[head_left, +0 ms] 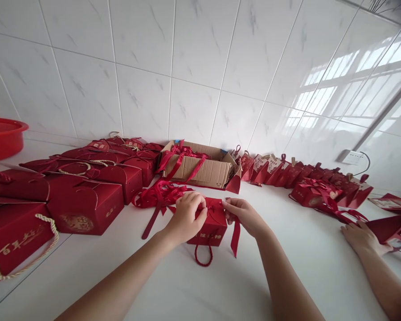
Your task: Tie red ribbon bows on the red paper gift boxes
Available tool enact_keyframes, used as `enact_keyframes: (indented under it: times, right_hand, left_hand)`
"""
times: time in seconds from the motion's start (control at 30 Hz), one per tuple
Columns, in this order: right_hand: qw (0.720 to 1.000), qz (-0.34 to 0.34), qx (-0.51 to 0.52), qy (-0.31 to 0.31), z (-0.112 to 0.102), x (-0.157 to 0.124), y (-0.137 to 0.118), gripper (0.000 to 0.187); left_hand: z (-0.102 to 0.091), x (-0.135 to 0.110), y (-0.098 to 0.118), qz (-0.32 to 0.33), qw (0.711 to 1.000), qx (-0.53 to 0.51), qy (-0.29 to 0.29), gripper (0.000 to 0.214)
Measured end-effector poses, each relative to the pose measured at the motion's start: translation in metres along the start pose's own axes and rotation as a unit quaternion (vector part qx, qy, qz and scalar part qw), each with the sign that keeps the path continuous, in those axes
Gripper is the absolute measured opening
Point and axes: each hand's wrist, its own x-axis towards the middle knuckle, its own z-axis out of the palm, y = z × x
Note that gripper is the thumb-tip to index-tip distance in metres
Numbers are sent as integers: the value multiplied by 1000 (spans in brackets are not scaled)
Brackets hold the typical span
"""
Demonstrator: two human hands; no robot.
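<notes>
Ribbon-tying, it seemed: on the desk (177,290), just in front of the cardboard carton (200,173), sat the small red box (213,228), left hand (188,217) and right hand (246,215) both pinching red ribbon (235,240) at its top! Next, I judged, called for an even, snug pull.

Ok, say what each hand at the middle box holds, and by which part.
The right hand holds a red ribbon above its hanging end. The left hand is over the red box; whether it pinches anything cannot be told.
</notes>
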Motion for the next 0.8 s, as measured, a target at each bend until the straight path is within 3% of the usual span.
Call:
enact_keyframes:
  times: [0.17, 0.33, 0.4, 0.5, 0.6, 0.8]
  right_hand:
    - [998, -42, 38, 26, -3, 0, 7, 38]
    - [995, 53, 63, 64, -3, -2, 7, 55]
    - [993, 84, 20, 76, -3, -4, 6, 59]
    - [990, 115, -74, 43, -4, -6, 4, 64]
    - [991, 69, -112, 8, -5, -8, 3, 60]
    - [996, -85, 11, 21, 1, -7, 3, 46]
  left_hand:
    - [2, -3, 1, 26, 1000, 15, -3, 10]
    - [3, -4, 6, 34, 999, 16, -15, 10]
    - [3, -5, 9, 37, 999, 20, -25, 10]
    - [2, -5, 11, 34, 999, 21, -28, 11]
    - [3, -5, 10, 35, 999, 21, -25, 10]
    - [5, -6, 9, 32, 999, 26, -19, 10]
